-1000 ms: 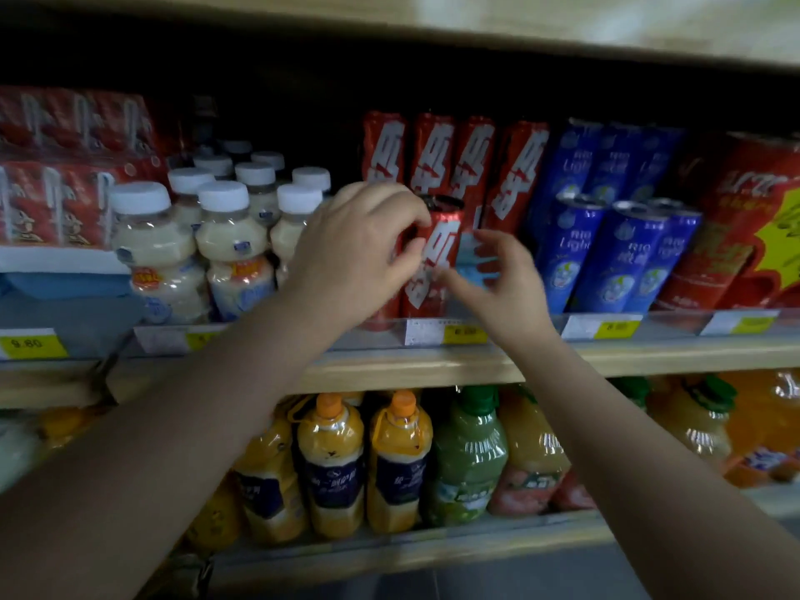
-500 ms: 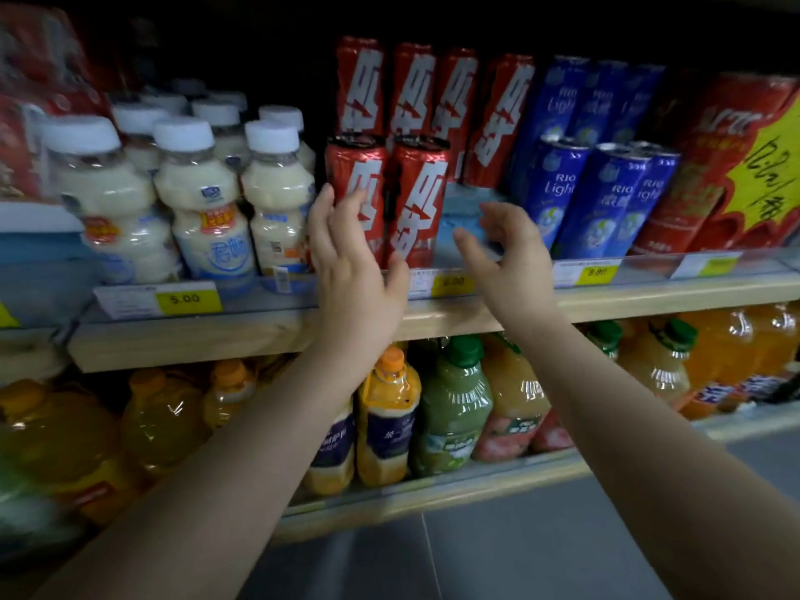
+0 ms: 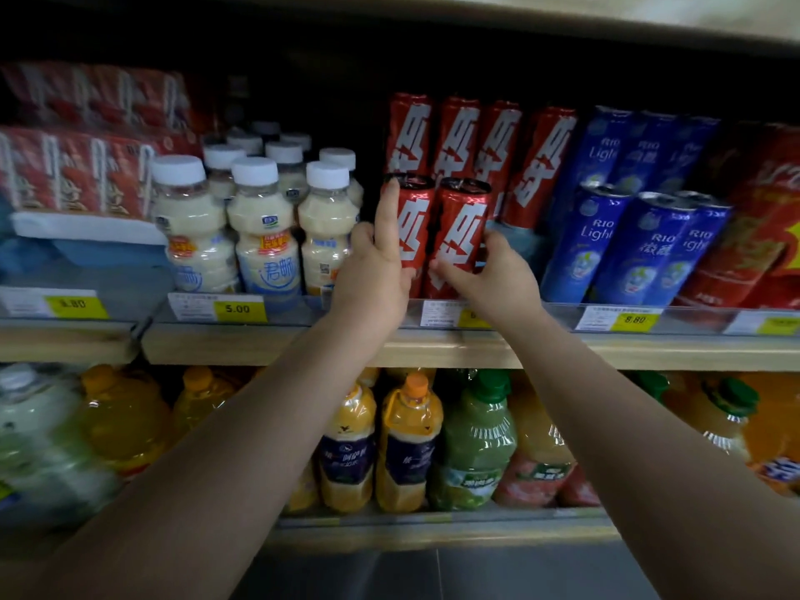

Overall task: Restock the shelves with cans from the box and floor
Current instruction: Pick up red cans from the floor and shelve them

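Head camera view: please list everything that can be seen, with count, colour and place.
front red cans: two, red, upper shelf front, side by side
back red cans: four visible, red, behind, raised
blue cans: at least six, blue, right of red cans
white-capped bottles: several, cream, left of red cans
red cartons: stacked packs, far left
red packs: far right, blurred
juice bottles: many, orange, yellow, green, lower shelf
price tags: yellow, shelf edge
left hand: on left front can
right hand: on right front can
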Tool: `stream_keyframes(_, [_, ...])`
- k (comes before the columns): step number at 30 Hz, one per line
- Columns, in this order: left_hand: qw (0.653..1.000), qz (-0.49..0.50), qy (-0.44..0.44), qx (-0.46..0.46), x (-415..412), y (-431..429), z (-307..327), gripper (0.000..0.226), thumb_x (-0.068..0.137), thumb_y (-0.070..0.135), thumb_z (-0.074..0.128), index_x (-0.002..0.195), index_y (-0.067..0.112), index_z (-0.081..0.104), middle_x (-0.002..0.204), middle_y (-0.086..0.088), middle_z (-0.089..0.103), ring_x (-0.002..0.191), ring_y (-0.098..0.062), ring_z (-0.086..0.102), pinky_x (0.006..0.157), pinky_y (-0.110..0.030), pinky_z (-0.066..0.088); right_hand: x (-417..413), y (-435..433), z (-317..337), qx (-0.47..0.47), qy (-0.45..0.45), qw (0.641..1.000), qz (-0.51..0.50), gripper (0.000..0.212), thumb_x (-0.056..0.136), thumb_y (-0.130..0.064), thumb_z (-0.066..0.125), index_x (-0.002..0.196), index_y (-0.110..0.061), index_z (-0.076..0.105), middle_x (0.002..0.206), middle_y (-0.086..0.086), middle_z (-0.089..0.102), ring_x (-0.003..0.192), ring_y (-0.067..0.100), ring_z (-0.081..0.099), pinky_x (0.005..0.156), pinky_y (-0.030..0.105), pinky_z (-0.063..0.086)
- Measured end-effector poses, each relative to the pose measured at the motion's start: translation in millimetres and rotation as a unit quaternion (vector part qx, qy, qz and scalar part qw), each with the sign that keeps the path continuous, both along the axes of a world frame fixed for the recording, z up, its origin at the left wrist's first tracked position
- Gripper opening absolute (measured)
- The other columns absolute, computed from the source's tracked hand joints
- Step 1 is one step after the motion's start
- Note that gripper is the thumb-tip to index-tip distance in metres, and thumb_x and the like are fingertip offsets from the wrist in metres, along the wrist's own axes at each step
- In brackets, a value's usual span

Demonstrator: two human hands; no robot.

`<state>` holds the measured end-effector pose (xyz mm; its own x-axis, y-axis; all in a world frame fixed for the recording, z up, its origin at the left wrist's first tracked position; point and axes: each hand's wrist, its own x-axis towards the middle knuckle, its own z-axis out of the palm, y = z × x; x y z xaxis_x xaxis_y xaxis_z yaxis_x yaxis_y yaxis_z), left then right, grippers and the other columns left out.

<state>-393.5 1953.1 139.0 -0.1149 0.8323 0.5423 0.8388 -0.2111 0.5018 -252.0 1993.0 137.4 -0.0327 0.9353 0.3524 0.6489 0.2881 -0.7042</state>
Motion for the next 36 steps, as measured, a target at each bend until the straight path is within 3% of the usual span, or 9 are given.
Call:
stream_keyframes(7, [1.0, -0.004, 0.02, 0.013, 2, 2, -3, 0.092, 0.089, 0.018, 0.06, 0.149, 0.024, -0.01, 0.139, -0.019, 0.033, 0.102, -0.028, 0.059, 0.08, -0.034, 0.048, 6, 1, -2, 0.0, 0.004, 1.0, 0.008, 0.068, 0.078, -0.051, 0.069, 0.133, -0.019, 0.044, 0.128, -0.002, 0.06, 0.114, 0.017, 0.059, 0.089, 0.035, 0.051])
stream_keyframes(10, [1.0, -0.02, 0.005, 0.012, 5, -8, -7, 0.093, 0.089, 0.022, 0.06, 0.149, 0.023, -0.011, 0.151, -0.015, 0.021, 0.132, -0.029, 0.038, 0.104, -0.041, 0.041, 10, -1, -10, 0.052, -0.015, 0.998, -0.022, 0.081, 0.075, -0.06, 0.064, 0.139, -0.018, 0.039, 0.133, 0.001, 0.056, 0.122, 0.02, 0.053, 0.098, 0.042, 0.046])
stream_keyframes(12, [0.997, -0.036, -0.021, 0.063, 18, -24, -20, 0.079, 0.091, 0.019, 0.055, 0.151, 0.019, 0.003, 0.156, -0.014, 0.013, 0.144, -0.028, 0.018, 0.116, -0.038, 0.026, 18, -11, -23, 0.162, -0.006, 0.985, -0.057, 0.072, 0.078, -0.053, 0.063, 0.135, -0.012, 0.045, 0.127, 0.006, 0.058, 0.118, 0.024, 0.053, 0.099, 0.043, 0.043])
stream_keyframes(15, [0.978, -0.121, -0.061, 0.156, 56, -46, -63, 0.051, 0.083, 0.003, 0.054, 0.133, 0.008, 0.046, 0.142, -0.015, 0.039, 0.132, -0.02, 0.037, 0.112, -0.018, 0.027, 38, -33, -60, 0.323, 0.042, 0.941, -0.092, 0.036, 0.082, -0.022, 0.063, 0.111, -0.003, 0.055, 0.099, 0.009, 0.055, 0.096, 0.023, 0.053, 0.085, 0.035, 0.042])
stream_keyframes(17, [0.971, -0.14, -0.142, 0.128, 82, -51, -112, 0.041, 0.072, -0.001, 0.054, 0.113, 0.005, 0.056, 0.121, -0.014, 0.05, 0.114, -0.027, 0.05, 0.103, -0.036, 0.043, 57, -50, -97, 0.338, 0.054, 0.933, -0.114, 0.022, 0.081, -0.012, 0.06, 0.101, -0.009, 0.05, 0.092, 0.003, 0.046, 0.086, 0.023, 0.05, 0.079, 0.03, 0.039])
stream_keyframes(23, [0.93, -0.157, -0.265, -0.198, 169, -79, -230, 0.038, 0.075, 0.006, 0.06, 0.112, 0.011, 0.05, 0.118, -0.012, 0.046, 0.107, -0.032, 0.053, 0.092, -0.035, 0.044, 139, -131, -214, 0.081, -0.012, 0.967, -0.241, 0.027, 0.079, -0.019, 0.053, 0.098, 0.0, 0.054, 0.094, 0.0, 0.044, 0.085, 0.024, 0.051, 0.071, 0.036, 0.042])
stream_keyframes(28, [0.821, -0.24, -0.157, -0.493, 239, -145, -283, 0.05, 0.086, 0.017, 0.06, 0.129, 0.011, 0.036, 0.138, -0.012, 0.033, 0.121, -0.03, 0.045, 0.087, -0.032, 0.038, 204, -243, -258, -0.189, -0.035, 0.904, -0.382, 0.039, 0.086, -0.019, 0.061, 0.124, -0.019, 0.053, 0.11, -0.004, 0.043, 0.089, 0.016, 0.055, 0.081, 0.038, 0.049])
stream_keyframes(32, [0.747, -0.384, -0.123, -0.528, 290, -196, -295, 0.064, 0.081, 0.02, 0.065, 0.136, 0.012, 0.032, 0.139, -0.016, 0.033, 0.125, -0.034, 0.042, 0.098, -0.037, 0.038, 247, -322, -250, -0.329, -0.083, 0.837, -0.43, 0.041, 0.084, -0.02, 0.064, 0.124, -0.025, 0.056, 0.112, 0.001, 0.049, 0.099, 0.023, 0.057, 0.089, 0.036, 0.048])
stream_keyframes(36, [0.739, -0.473, -0.047, -0.477, 303, -209, -302, 0.067, 0.081, 0.023, 0.063, 0.14, 0.018, 0.031, 0.136, -0.016, 0.035, 0.12, -0.036, 0.046, 0.097, -0.037, 0.039, 276, -391, -235, -0.43, -0.102, 0.78, -0.443, 0.043, 0.084, -0.021, 0.068, 0.125, -0.022, 0.056, 0.119, 0.011, 0.058, 0.09, 0.02, 0.055, 0.084, 0.029, 0.044])
